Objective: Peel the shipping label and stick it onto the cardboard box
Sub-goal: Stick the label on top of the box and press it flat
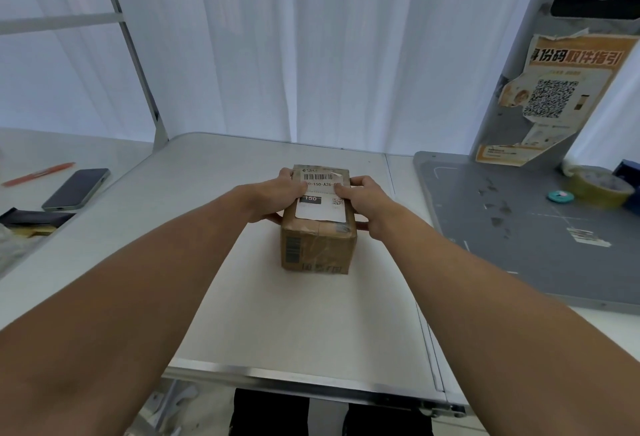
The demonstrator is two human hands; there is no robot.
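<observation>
A small brown cardboard box [317, 245] stands in the middle of the white table [294, 314]. A white shipping label [320, 208] with a barcode and the number 150 lies on its top face. My left hand [273, 195] clasps the box's left side, thumb pressing on the label's left part. My right hand [367, 198] clasps the right side, thumb resting on the label's right edge. The label's far right corner looks slightly lifted.
A phone [78, 189], an orange pen [38, 174] and dark items lie on the left table. At right lies a grey mat [502, 227] with a roll of tape [601, 186], a small teal disc [560, 197] and a poster with a QR code [550, 99].
</observation>
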